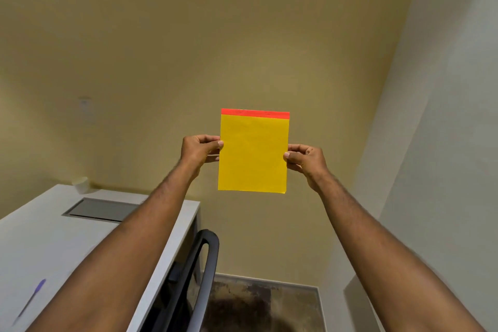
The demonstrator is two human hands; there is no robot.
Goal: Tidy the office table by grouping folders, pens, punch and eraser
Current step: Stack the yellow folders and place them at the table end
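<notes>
A yellow pad (253,152) with a red strip along its top edge is held upright in front of the beige wall, out beyond the table's right end. My left hand (200,151) pinches its left edge and my right hand (305,160) pinches its right edge, both arms stretched forward. A purple pen (32,298) lies on the white table (40,237) at the lower left, partly blurred. No folders, punch or eraser appear in view.
A white paper cup (80,185) stands at the table's far corner, beside a grey recessed panel (101,209). A black chair back (200,277) rises beside the table's right end. Dark floor (264,302) lies below, with walls ahead and to the right.
</notes>
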